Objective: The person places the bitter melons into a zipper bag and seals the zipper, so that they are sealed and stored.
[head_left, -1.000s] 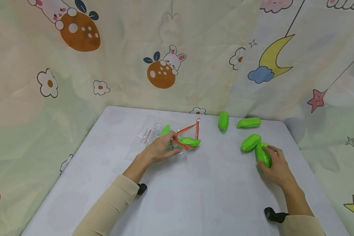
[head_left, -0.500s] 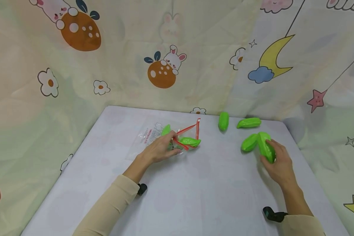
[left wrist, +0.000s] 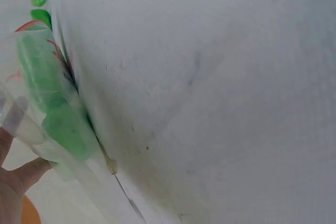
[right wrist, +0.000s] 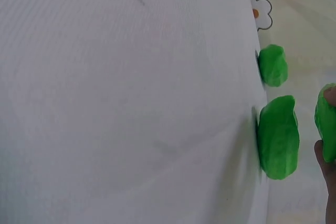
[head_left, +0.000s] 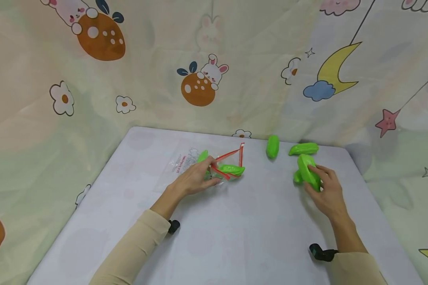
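Observation:
My right hand [head_left: 326,192] grips a glossy green oblong piece [head_left: 309,173] between thumb and fingers, raised over a second green piece [head_left: 297,177] that it partly covers. In the right wrist view the held green piece [right wrist: 328,121] shows at the right edge, off the tabletop. My left hand [head_left: 196,178] pinches a clear zip bag [head_left: 180,163] near its mouth, which gapes with a red strip [head_left: 241,156] around it. Inside the bag are green pieces [head_left: 232,170], one close to the opening. The left wrist view shows the green pieces [left wrist: 39,69] through the film.
Two more green pieces, one upright [head_left: 272,147] and one lying sideways [head_left: 304,149], are at the back edge of the white table [head_left: 235,237]. A patterned cloth [head_left: 157,63] hangs behind. Black wrist cameras [head_left: 322,252] sit under both forearms.
My right hand has lifted the green piece and carried it up and leftward over the neighbouring one. The left hand keeps its hold on the zip bag. The head view has shifted slightly.

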Tool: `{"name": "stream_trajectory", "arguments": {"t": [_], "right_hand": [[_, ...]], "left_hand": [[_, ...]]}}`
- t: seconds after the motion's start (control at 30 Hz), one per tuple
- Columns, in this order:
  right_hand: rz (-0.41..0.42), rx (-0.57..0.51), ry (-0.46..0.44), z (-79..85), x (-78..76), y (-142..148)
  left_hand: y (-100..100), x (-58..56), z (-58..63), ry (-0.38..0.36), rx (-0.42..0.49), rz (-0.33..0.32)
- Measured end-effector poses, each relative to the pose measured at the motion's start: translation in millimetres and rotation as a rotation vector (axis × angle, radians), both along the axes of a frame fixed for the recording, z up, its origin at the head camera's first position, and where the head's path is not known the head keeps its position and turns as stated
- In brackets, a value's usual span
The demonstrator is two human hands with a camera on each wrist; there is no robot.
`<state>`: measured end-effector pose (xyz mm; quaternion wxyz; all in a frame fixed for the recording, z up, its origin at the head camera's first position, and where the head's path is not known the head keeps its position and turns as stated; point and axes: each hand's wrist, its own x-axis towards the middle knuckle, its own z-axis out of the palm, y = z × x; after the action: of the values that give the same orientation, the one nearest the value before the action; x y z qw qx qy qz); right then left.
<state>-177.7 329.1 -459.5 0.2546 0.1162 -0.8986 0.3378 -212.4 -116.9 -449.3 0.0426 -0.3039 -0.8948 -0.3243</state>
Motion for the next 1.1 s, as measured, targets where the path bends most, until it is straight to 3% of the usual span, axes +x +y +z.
{"name": "stream_trajectory", "arguments": {"t": [0.47, 1.1], "right_hand": [[0.064, 0.008, 0.013, -3.1, -17.1, -33], [0.197, -0.035, -0.097, -1.8, -24.1, -70]], "left_hand": [[-1, 1.2, -2.7, 0.018, 0.009, -0.002], [0, 4.5, -2.8, 0.0, -0.008, 0.004]]}}
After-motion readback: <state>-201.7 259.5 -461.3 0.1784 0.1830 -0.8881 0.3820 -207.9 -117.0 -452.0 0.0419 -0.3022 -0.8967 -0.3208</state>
